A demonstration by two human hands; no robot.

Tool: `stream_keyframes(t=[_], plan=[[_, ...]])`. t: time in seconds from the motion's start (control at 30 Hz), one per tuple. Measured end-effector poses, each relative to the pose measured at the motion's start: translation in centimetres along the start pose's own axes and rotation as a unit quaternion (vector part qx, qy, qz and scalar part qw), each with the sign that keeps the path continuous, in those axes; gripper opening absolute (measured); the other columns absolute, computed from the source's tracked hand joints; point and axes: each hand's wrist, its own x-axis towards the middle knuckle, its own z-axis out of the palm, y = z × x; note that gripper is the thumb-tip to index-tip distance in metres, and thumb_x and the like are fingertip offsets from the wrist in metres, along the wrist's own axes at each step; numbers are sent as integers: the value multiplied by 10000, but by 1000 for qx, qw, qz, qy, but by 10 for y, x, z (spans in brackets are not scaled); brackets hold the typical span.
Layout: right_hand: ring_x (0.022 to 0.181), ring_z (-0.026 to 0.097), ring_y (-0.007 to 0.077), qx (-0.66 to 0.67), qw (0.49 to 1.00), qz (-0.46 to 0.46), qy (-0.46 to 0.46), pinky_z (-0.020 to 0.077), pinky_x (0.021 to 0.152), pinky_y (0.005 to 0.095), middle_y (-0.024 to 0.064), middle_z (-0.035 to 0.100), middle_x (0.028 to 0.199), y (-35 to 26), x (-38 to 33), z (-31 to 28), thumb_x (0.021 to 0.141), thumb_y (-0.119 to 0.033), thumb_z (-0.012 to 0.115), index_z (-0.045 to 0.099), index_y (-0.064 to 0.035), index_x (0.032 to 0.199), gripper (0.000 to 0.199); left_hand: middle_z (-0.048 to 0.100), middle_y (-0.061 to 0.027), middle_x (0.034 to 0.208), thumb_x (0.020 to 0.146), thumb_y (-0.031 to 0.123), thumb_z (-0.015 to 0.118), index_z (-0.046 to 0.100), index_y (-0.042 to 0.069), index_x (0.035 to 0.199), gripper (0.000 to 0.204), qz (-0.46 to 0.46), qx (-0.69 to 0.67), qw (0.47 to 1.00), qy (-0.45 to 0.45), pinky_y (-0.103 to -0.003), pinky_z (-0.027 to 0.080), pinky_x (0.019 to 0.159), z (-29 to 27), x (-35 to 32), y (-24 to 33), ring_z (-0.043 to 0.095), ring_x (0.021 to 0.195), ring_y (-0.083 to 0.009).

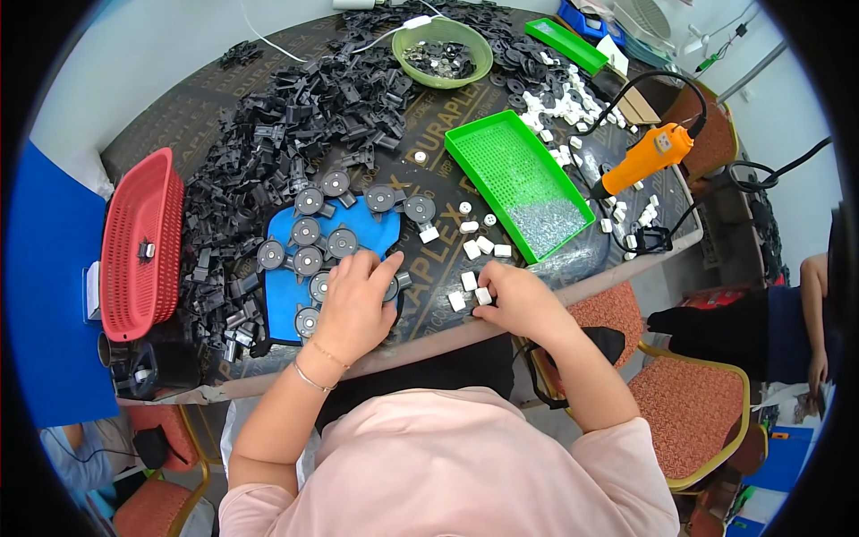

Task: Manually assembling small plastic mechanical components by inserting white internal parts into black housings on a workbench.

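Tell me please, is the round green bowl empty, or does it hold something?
Not empty: the bowl holds many small silvery and dark pieces.

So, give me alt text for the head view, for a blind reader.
A person at a table has the left hand over round black parts on a blue cloth, the right hand at a white block. Around them are heaped black pieces, a green tray, a red basket and an orange tool.

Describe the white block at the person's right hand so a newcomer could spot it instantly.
Find the big green mesh-bottomed tray on the table. Below its near end, the person's right hand meets three small white blocks. It's the rightmost white block, at the thumb and fingertips; the other two blocks lie clear of the hand.
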Motion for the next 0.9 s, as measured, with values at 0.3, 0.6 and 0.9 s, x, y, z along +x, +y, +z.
stream_keyframes(t=[0.3,0.6,0.9], plan=[[767,619,230,176,983,-33,46,511,697,324,103,608,862,-16,20,10,736,-39,689,623,-33,1015,287,505,-95,1038,660,56,802,616,75,1132,507,-75,-260,961,59,-327,474,808,-4,-12,1,526,931,-239],[812,642,271,57,990,-126,35,524,717,368,108,607,895,-29,64,32,697,-28,738,649,-48,896,220,532,-41,1072,749,-11,774,505,23,1122,461,-210,-626,749,51,-262,505,836,2,-28,-3,540,953,-108],[998,598,285,163,944,-268,99,502,845,357,107,598,1082,-61,35,-5,635,-109,846,635,-77,1097,509,550,-60,1079,959,132,560,496,69,1186,244,-285,-794,537,-2,-350,530,900,7,-24,7,588,1032,-169]])
